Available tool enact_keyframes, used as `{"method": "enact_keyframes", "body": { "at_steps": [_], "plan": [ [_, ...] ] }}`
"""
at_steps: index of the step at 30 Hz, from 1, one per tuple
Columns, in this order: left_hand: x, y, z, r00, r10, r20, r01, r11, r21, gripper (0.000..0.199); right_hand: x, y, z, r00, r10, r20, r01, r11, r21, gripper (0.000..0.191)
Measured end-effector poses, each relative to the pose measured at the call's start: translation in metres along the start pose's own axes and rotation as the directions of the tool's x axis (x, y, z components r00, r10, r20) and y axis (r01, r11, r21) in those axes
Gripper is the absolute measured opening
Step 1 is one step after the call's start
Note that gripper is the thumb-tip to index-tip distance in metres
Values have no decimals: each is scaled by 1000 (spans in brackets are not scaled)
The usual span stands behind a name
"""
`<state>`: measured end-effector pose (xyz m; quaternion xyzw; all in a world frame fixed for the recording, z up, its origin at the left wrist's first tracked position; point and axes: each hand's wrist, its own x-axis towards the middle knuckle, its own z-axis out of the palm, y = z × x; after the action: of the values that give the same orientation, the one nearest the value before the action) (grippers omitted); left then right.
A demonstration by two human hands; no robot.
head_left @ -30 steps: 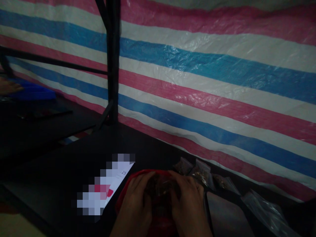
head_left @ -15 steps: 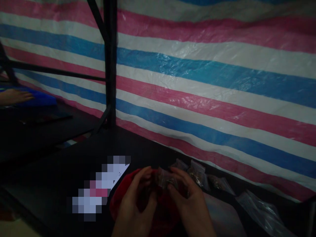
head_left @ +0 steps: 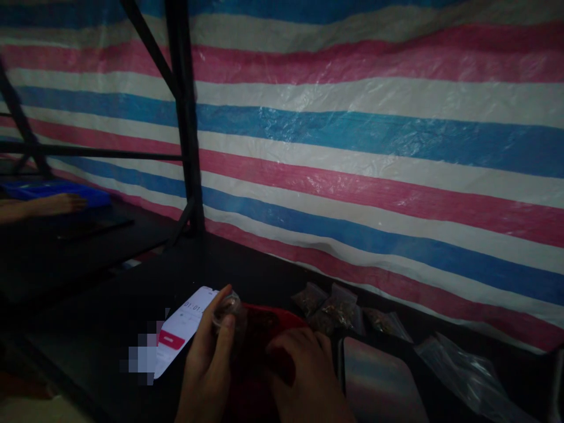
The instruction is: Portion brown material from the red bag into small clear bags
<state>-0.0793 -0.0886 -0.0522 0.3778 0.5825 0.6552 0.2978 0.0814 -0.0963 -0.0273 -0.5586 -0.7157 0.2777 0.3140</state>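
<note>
My left hand [head_left: 209, 346] is closed around a small clear plastic bag [head_left: 229, 308], its thumb pressed on the near side. The bag is held up at the left rim of a red bowl-like container [head_left: 282, 314]. My right hand [head_left: 299, 364] is bent down over the right part of this container. Its fingertips are lost in the dark, so whether they hold something cannot be made out. The container's contents are too dim to name. Just beyond my right hand lie several small zip bags [head_left: 339, 308] with small brownish pieces inside.
Left of the container lies a lit phone [head_left: 180, 329]. A dark-edged flat panel with a pale, shiny face [head_left: 379, 376] and clear plastic bags [head_left: 462, 370] are at right. A black post [head_left: 187, 129] rises behind. Far left, another person's hand [head_left: 61, 204] is by a blue tray [head_left: 97, 197].
Both hands were together at the small bag over the container. My left hand has moved left with the bag, while my right hand has left it and gone down to the container.
</note>
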Motion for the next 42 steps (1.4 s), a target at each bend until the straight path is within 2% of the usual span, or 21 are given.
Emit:
{"method": "enact_keyframes", "body": {
  "at_steps": [3, 6, 9, 12, 16, 18, 20, 22, 23, 25, 28, 32, 35, 39, 42],
  "plan": [
    [-2, -2, -1, 994, 65, -83, -63, 998, 27, 55, -2, -3, -3, 997, -12, 78, 15, 999, -40, 28],
    [-4, -6, 1, 986, 112, -121, -108, 993, 38, 53, -4, -5, -1, 992, -38, 120, 43, 998, -37, 37],
    [-3, -8, 2, 985, 98, -143, -93, 995, 39, 54, -7, -5, 6, 990, -63, 126, 63, 998, 6, 42],
    [0, -4, 3, 983, 78, -168, -68, 996, 60, 60, -6, -6, 11, 994, -70, 80, 68, 997, 36, 45],
    [6, 11, 1, 972, 127, -196, -85, 974, 209, 67, 3, -8, 12, 994, -59, -90, 63, 997, 47, 35],
    [13, 20, -3, 969, 187, -161, -116, 921, 372, 67, 8, -9, 14, 985, -42, -168, 43, 999, 0, 29],
    [21, 27, -9, 976, 206, -67, -141, 838, 528, 67, 13, -11, 17, 980, -18, -199, 2, 997, -80, 28],
    [30, 29, -15, 990, 133, 37, -128, 790, 600, 66, 16, -16, 24, 981, 8, -193, -38, 988, -151, 28],
    [33, 29, -17, 993, 76, 85, -112, 795, 596, 62, 18, -19, 28, 982, 17, -186, -51, 982, -179, 29],
    [36, 25, -22, 985, -16, 173, -77, 853, 517, 49, 20, -26, 35, 986, 21, -164, -57, 975, -216, 31],
    [33, 19, -25, 958, -80, 274, -19, 941, 339, 30, 24, -34, 41, 991, 27, -134, -57, 974, -220, 29],
    [27, 14, -24, 936, -170, 308, 119, 977, 178, 35, 28, -34, 35, 983, 95, -155, -122, 978, -171, 20],
    [26, 11, -21, 914, -245, 323, 252, 967, 20, 39, 30, -22, 27, 981, 136, -141, -149, 986, -79, 17],
    [26, 9, -16, 860, -393, 325, 456, 878, -147, 42, 30, -3, 25, 984, 104, -145, -89, 991, 101, 20],
    [25, 9, -14, 838, -439, 322, 512, 838, -188, 47, 29, 4, 25, 986, 108, -128, -81, 976, 200, 25]
  ]
}}
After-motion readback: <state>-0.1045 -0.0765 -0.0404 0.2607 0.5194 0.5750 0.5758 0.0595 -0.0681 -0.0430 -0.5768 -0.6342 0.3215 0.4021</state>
